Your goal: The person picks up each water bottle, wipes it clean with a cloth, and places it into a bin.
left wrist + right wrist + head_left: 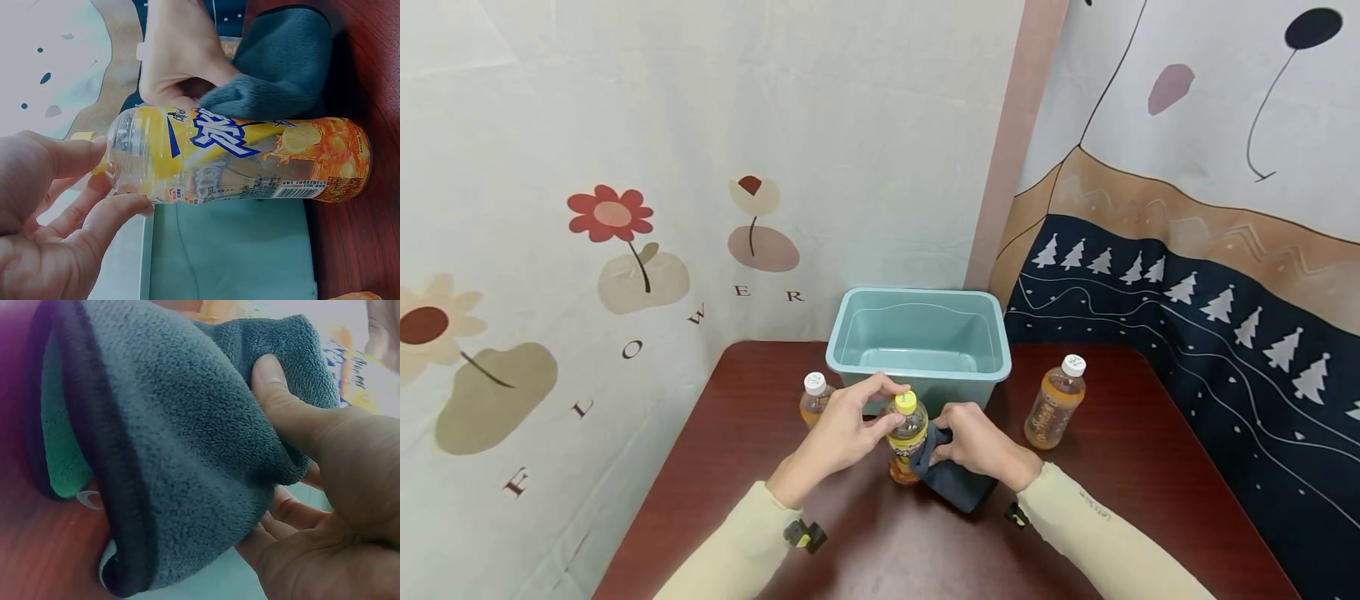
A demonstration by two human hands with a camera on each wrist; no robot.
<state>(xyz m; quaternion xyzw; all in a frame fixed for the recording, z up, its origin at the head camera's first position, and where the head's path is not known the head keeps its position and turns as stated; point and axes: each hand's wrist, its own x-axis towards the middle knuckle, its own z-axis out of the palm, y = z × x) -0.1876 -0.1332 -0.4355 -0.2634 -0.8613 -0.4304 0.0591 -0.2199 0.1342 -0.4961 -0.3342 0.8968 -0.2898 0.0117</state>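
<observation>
A clear plastic drink bottle point(907, 446) with a yellow cap and a yellow, blue-lettered label stands upright on the table, in front of the bin. My left hand point(842, 429) pinches it at the neck and cap between thumb and fingers. In the left wrist view the bottle point(219, 153) shows its printed lemon and barcode. My right hand point(973, 442) holds a folded grey-blue cloth point(955, 483) against the bottle's right side. Seen from the right wrist, the thumb lies on top of the fuzzy, dark-edged cloth point(187, 412), with the other fingers beneath and partly hidden.
Behind the hands stands a light blue plastic bin point(925, 327). One white-capped bottle point(812, 405) is at the left, partly behind my left hand. Another white-capped bottle point(1054, 408) stands on the right of the reddish-brown table point(1120, 508). Printed fabric hangs behind.
</observation>
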